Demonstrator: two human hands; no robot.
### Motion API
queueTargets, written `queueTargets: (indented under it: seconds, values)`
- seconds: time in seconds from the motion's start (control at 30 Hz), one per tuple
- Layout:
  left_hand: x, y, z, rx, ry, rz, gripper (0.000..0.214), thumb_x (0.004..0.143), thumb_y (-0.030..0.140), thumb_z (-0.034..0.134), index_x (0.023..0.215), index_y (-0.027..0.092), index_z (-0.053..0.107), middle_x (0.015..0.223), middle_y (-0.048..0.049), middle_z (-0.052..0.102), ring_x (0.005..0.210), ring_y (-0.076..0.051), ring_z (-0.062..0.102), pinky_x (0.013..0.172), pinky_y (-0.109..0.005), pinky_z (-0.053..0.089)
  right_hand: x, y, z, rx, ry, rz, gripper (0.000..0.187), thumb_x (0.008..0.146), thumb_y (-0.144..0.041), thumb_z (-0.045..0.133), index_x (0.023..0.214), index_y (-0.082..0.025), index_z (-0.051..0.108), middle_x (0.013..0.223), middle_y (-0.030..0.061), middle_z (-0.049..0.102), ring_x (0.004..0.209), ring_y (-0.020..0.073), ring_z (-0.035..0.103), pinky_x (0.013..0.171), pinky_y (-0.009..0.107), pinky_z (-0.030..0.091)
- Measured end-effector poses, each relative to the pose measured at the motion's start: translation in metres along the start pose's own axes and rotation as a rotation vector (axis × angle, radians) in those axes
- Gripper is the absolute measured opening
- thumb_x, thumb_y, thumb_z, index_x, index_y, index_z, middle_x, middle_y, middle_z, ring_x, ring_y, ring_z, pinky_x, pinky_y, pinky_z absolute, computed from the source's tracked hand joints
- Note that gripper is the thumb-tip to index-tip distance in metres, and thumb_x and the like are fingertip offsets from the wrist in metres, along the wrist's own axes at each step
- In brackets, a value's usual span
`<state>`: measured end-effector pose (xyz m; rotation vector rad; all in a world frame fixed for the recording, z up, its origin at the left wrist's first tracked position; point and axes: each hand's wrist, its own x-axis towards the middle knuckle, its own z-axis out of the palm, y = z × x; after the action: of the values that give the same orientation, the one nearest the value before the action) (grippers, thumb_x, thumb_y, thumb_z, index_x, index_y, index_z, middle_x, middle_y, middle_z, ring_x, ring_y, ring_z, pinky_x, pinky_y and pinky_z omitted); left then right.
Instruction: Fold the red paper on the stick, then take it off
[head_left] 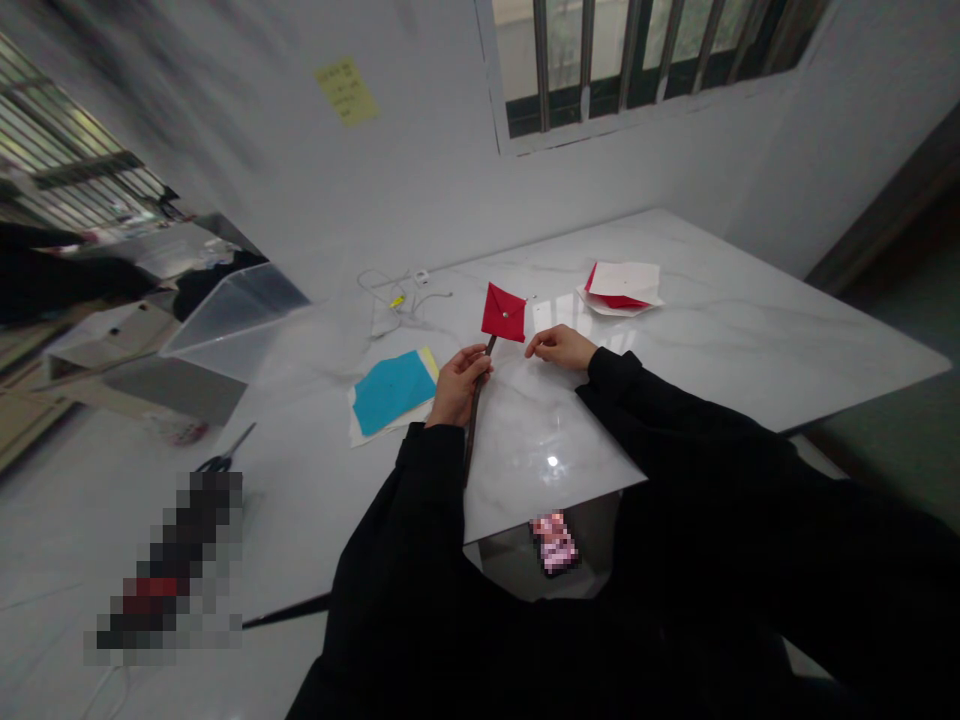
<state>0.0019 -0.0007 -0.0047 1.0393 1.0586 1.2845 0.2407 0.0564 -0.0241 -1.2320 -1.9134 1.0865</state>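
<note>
My left hand (457, 382) is closed around a thin dark stick (474, 410) that carries a red folded paper square (503, 312) pinned at its top end. The stick runs down along my left sleeve. My right hand (559, 346) rests on the white marble table (705, 330) just right of the red paper, fingers curled and pinched together; I cannot make out anything in them. Both arms wear black sleeves.
Blue paper (392, 388) on yellow and white sheets lies left of my left hand. Red and white sheets (622, 286) lie at the far right. White cables (397, 298), scissors (223, 456) and a clear plastic bin (238, 318) are to the left.
</note>
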Motion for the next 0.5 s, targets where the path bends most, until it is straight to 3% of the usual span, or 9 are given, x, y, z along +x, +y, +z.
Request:
queueTargets:
  seconds: [0.5]
  values:
    - [-0.0010,0.0011,0.0002,0.001,-0.002,0.003,0.049,0.060,0.032,0.092,0.102,0.017,0.072,0.081,-0.0004,0.067,0.072,-0.011,0.060,0.069,-0.024,0.047,-0.0045,-0.0085,-0.0007,-0.010,0.007,0.012,0.031,0.079,-0.025,0.055,0.093,-0.012,0.080,0.064,0.0007,0.060,0.059,0.0111,0.045,0.062,0.027,0.034]
